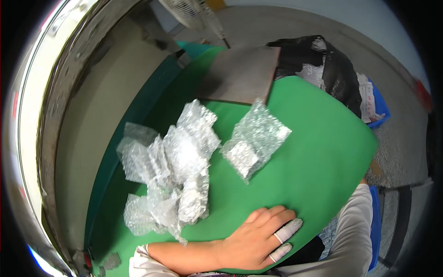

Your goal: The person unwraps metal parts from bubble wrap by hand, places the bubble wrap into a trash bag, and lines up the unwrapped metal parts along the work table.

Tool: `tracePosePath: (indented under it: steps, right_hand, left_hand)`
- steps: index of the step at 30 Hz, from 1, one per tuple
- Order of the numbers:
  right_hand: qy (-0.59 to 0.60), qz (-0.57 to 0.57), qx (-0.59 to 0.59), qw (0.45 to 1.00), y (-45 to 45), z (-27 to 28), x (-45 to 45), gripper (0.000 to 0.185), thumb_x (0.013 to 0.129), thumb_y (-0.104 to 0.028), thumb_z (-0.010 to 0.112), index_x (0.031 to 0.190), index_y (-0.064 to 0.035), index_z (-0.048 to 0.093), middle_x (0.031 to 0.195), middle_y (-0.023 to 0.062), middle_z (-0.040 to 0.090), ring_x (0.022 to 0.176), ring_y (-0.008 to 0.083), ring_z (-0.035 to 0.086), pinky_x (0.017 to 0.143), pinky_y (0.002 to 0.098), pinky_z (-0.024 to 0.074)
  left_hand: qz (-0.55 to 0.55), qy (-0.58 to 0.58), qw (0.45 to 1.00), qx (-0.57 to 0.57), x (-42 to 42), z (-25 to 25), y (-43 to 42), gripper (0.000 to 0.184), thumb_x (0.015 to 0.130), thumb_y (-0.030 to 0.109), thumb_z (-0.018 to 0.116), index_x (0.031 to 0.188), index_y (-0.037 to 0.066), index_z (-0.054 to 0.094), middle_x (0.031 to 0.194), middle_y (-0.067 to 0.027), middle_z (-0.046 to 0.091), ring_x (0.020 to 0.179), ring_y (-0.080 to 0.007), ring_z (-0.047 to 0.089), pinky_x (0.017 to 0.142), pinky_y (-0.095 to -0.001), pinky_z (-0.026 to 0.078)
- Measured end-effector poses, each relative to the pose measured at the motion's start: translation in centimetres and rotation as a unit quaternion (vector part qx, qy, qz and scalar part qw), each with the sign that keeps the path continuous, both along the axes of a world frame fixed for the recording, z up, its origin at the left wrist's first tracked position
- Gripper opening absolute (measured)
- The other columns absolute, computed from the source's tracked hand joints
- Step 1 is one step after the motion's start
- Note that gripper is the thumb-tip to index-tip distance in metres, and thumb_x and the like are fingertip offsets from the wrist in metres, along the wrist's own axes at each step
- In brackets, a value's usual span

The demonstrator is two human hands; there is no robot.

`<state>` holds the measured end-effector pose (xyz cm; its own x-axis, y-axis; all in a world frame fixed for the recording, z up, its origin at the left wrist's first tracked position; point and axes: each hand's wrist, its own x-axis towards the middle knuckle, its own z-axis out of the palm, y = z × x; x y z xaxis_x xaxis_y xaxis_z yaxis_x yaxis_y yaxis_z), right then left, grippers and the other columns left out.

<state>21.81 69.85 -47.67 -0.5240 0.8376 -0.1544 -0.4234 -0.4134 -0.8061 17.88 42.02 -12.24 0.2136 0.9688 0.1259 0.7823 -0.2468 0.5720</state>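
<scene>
My left hand (258, 240) rests on the green mat (304, 180) near its front edge, fingers slightly bent and nothing visible in them. Pale finger cots cover its index finger and thumb. My right arm (355, 221), in a light sleeve, reaches down past the mat's right edge. Only a sliver of my right hand (363, 181) shows there; its fingers are hidden. Beyond my left hand lies a pile of clear bubble-wrap packets (184, 152). A single bubble-wrap packet (258, 138) with something whitish inside sits apart, to the right of the pile.
A flat brownish board (242, 74) lies at the mat's far end. Behind it are a black plastic bag (341, 69) with bubble wrap and a blue bin (380, 106). A fan (184, 11) stands at the back. A metal-framed structure (55, 115) runs along the left.
</scene>
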Motion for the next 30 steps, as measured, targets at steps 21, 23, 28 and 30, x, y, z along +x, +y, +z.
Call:
tracePosePath:
  steps: [21, 23, 28, 30]
  right_hand:
    - [-0.163, -0.045, -0.035, 0.985, 1.8, 17.6, 20.3, 0.038, 0.094, -0.021, 0.052, 0.124, 0.0014, 0.054, 0.128, 0.0149, 0.054, 0.116, 0.0231, 0.053, 0.099, 0.0351, 0.0418]
    - [-0.121, -0.057, 0.066, 0.989, 4.6, 16.9, 24.8, 0.039, 0.096, -0.023, 0.047, 0.126, 0.0014, 0.052, 0.132, 0.0152, 0.051, 0.121, 0.0241, 0.049, 0.100, 0.0364, 0.0408]
    - [-0.201, -0.091, 0.140, 0.965, 1.2, 26.0, 29.6, 0.036, 0.098, -0.024, 0.046, 0.127, -0.0040, 0.052, 0.128, 0.0116, 0.057, 0.115, 0.0210, 0.057, 0.087, 0.0312, 0.0496]
    - [-0.227, -0.079, 0.180, 0.954, -3.6, 29.8, 29.8, 0.034, 0.096, -0.021, 0.049, 0.125, -0.0018, 0.052, 0.121, 0.0128, 0.060, 0.100, 0.0187, 0.062, 0.077, 0.0265, 0.0514]
  left_hand:
    - [-0.035, -0.041, 0.983, 0.174, 1.2, -1.9, -5.0, 0.043, 0.080, 0.019, 0.060, 0.117, 0.000, 0.050, 0.113, -0.0187, 0.050, 0.104, -0.0340, 0.050, 0.090, -0.0438, 0.038]
    - [-0.073, -0.050, 0.969, 0.231, 1.1, -1.9, -6.9, 0.039, 0.083, 0.014, 0.059, 0.118, 0.002, 0.049, 0.112, -0.0189, 0.051, 0.103, -0.0347, 0.052, 0.088, -0.0430, 0.041]
    - [0.011, -0.058, 0.923, 0.381, -2.8, 2.0, -19.0, 0.039, 0.075, 0.013, 0.073, 0.106, 0.003, 0.052, 0.100, -0.0161, 0.055, 0.093, -0.0330, 0.056, 0.081, -0.0409, 0.047]
    - [0.233, -0.067, 0.895, 0.374, -5.5, 1.7, -23.3, 0.044, 0.073, 0.016, 0.076, 0.106, 0.002, 0.051, 0.104, -0.0172, 0.054, 0.097, -0.0355, 0.055, 0.086, -0.0418, 0.045]
